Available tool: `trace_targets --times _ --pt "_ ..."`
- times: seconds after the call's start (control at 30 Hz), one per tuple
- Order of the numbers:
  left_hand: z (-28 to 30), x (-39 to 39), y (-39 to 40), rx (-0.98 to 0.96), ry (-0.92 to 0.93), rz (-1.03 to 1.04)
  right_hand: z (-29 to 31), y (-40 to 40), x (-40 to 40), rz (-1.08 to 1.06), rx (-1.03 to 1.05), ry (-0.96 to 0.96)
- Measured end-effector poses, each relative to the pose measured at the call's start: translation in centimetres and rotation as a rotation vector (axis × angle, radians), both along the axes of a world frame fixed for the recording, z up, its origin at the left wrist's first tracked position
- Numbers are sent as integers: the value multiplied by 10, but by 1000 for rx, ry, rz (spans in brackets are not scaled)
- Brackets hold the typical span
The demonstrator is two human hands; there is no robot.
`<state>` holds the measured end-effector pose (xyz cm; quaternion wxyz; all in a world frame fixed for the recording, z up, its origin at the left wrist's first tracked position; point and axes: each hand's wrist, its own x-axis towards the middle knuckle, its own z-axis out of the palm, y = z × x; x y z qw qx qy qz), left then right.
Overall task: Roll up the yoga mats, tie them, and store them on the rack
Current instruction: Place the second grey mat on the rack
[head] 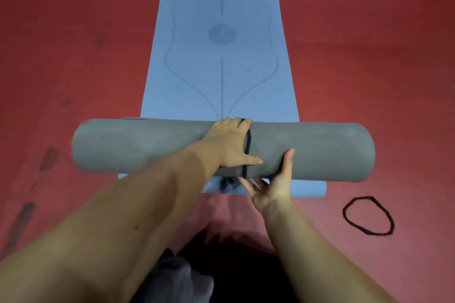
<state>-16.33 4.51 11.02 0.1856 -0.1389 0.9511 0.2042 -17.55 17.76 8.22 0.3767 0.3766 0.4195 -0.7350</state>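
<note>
Both your hands hold the rolled grey yoga mat (172, 147): left hand (229, 142) fingers (242, 122) curl over the black band (247, 150), right hand (273, 187) fingers (288, 158) spread beneath.

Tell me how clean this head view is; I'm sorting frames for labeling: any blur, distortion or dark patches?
Head view: soft overall, the rolled grey mat lacks crisp edges; wide-angle lens bends the blue mat narrower with distance; lighting is dim and even, no glare; bottom centre falls into near-black shadow; black band on the red floor stays readable.
</note>
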Motion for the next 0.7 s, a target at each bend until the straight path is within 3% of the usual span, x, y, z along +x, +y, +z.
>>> trace_targets --times 0.2,0.37,0.43,0.53,0.6,0.7 --pt "-63 3 -3 96 -165 -101 -49 11 -10 30 104 -91" --pt "-83 11 3 -16 -181 -213 -70 21 -12 21 114 -135" --pt "-89 16 1 -70 -184 -194 -69 22 -16 168 179 -155" --pt "-94 19 -2 -75 -181 -165 -56 18 -31 628 445 -137" --pt "-95 20 -1 -72 -156 -155 -42 13 -46 973 715 173" --pt "-95 25 -8 -61 -128 -125 -31 -1 -62 1328 983 954"
